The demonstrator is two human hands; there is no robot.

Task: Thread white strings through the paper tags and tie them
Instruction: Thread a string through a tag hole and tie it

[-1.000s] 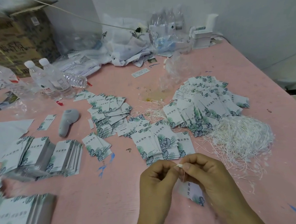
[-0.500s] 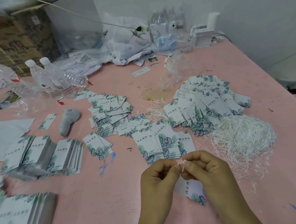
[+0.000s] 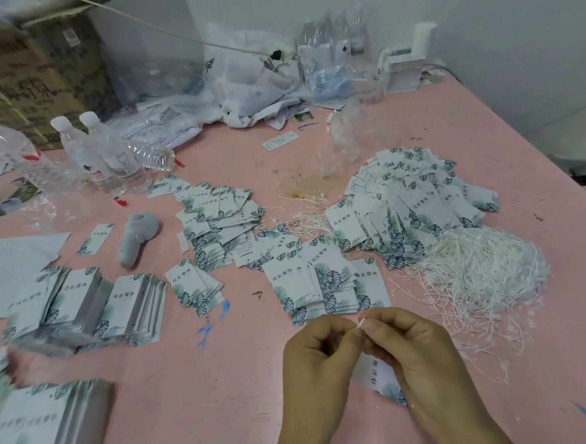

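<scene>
White paper tags (image 3: pixel 326 281) printed with green leaves, white strings (image 3: pixel 476 272), pink table (image 3: pixel 415 118), grey handheld device (image 3: pixel 136 238).

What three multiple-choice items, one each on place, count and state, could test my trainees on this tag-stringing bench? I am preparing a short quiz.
1. Where does the loose heap of white strings lie on the pink table?
A. to the right of the hands
B. beside the cardboard box
C. under the grey handheld device

2. How many clear plastic water bottles with white caps stand upright at the left?
A. one
B. three
C. six

3. What are the hands doing?
A. resting flat on the table
B. lifting a bottle
C. pinching a small white string end between them

Answers: 1 A, the heap spreads right of the right hand. 2 B, three white caps show there, with a fourth bottle lying down. 3 C, the left hand and right hand meet at the white string end, with a leaf-printed paper tag below them.
</scene>
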